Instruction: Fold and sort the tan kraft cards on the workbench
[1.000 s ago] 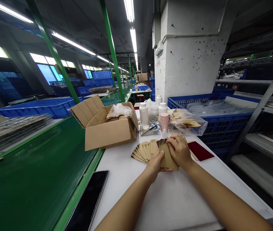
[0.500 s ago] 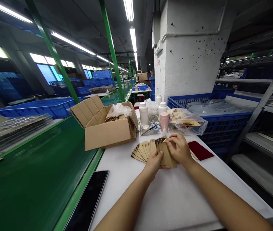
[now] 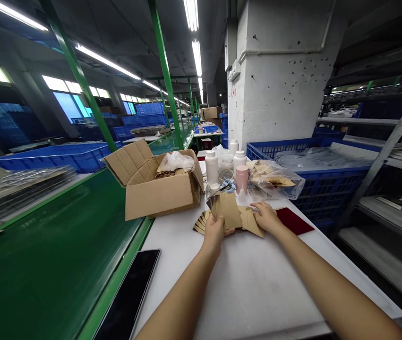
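My left hand is closed on a small stack of brown kraft cards, lifted and tilted up above the white table. Under and behind that hand, more brown cards lie fanned out on the table. My right hand rests with fingers curled on the right end of the card spread, pressing it down. A dark red card lies flat just right of my right hand.
An open cardboard box stands at the table's far left. White bottles, a pink bottle and a plastic bag of cards stand behind. A black tablet lies on the green conveyor's edge. Blue crates and metal shelving stand at right.
My left hand has moved left and lifted a few cards up off the fan. My right hand has dropped onto the remaining cards on the table.
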Available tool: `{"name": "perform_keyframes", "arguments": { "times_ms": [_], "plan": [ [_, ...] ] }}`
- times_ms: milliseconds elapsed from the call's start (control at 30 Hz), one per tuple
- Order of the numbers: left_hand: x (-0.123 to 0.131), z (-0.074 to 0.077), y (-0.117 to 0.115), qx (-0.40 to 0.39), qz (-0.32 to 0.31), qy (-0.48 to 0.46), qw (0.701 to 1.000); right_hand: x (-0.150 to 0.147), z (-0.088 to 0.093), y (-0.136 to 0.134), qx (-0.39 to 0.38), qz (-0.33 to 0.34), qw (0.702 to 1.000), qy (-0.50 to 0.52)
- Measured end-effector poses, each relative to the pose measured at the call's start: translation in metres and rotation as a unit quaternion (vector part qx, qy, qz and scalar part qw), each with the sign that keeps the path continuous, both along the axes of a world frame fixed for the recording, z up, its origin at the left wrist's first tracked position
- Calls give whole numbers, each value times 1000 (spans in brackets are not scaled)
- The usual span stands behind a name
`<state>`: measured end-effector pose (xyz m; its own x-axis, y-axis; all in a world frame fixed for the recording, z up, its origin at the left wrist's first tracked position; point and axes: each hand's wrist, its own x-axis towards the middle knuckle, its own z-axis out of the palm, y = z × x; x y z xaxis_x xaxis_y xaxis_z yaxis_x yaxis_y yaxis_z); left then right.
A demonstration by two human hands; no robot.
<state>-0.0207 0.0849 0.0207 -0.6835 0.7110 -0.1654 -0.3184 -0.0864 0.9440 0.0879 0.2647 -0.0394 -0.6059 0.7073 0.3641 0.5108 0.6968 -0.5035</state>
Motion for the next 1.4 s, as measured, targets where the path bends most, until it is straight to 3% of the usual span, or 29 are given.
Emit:
{"name": "perform_keyframes", "arguments": {
  "times_ms": [300, 500, 667, 867, 1133, 1400],
  "plan": [
    [4, 3, -1, -28, -20, 22, 999, -8, 8, -4, -3, 21, 999, 30],
    [1, 2, -2, -33, -8, 47, 998, 3, 34, -21, 57, 29, 984, 168],
    [13, -2, -1, -49, -107, -7, 993, 7, 53, -53, 188, 55, 956, 221],
    [31, 2, -5, 2, -181, -89, 979, 4, 56, -68, 286, 30, 941, 178],
    [32, 6, -9, -2, -228, -90, 969, 7, 59, -68, 289, 0, 941, 176],
    [23, 1, -6, 10, -185, -56, 981, 7, 59, -67, 260, 43, 953, 146]
  ]
}}
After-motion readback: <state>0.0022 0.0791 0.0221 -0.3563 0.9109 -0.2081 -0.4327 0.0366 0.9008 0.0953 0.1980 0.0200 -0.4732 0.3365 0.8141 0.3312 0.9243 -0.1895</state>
